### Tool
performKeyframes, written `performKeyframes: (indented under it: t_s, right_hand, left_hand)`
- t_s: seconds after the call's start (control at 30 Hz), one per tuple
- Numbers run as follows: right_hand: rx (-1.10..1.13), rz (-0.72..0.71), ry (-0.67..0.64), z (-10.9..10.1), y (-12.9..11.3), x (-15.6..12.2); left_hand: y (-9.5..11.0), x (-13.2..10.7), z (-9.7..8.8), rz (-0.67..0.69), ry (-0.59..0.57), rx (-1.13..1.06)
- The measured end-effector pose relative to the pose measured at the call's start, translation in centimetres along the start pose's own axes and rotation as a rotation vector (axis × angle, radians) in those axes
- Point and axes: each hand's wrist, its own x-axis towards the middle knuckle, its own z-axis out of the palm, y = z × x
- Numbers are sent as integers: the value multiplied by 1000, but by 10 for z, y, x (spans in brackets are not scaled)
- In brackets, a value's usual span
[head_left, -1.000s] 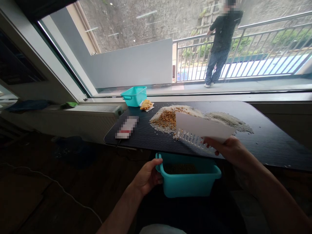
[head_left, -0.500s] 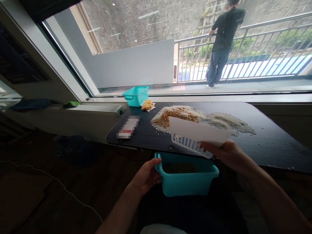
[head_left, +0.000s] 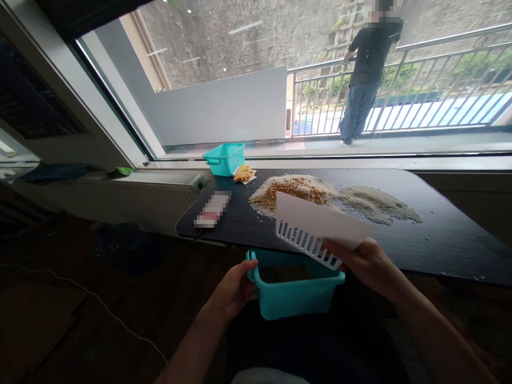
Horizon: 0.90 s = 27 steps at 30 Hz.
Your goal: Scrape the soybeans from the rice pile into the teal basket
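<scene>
My left hand (head_left: 236,285) grips the left end of a turquoise plastic bin (head_left: 296,300), thumb over its rim. Small dark grains (head_left: 286,273) cover the bin's floor. In my right hand (head_left: 362,258) is a white slotted plastic scoop (head_left: 320,218), held tilted above the bin's right side and the table edge, slots facing down to the left. Behind the scoop, a heap of white grains mixed with yellow kernels (head_left: 294,189) lies on the dark table. A paler heap of rice-like grains (head_left: 374,202) adjoins it on the right.
On the black table (head_left: 452,240), a second turquoise bin (head_left: 224,159) stands at the back left beside a crumpled yellowish item (head_left: 244,173) on white paper. A blurred flat object (head_left: 213,209) lies at the left. Beyond the window, a person (head_left: 364,69) stands at a railing.
The bin has shifted slightly left together with my left hand. My right hand has moved the scoop a little left and lower, tilting it more. The heaps look the same.
</scene>
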Motion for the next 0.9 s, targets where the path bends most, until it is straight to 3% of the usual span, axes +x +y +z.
performKeyframes:
  t_s: [0.2,0.5,0.7,0.9]
  right_hand:
    - [-29,80,193,1,17,8]
    - [-104,111,407,-46,44,9]
    - [-147,121,395,-67,35,30]
    - [-154,72,331,-58,35,52]
  left_hand:
    - [-5,4,11,15,16,-9]
    - [-9,8,23,-17,-28,2]
    - [-13,14,31,-51,-59,16]
    - [-16,16,33,-85,-95,42]
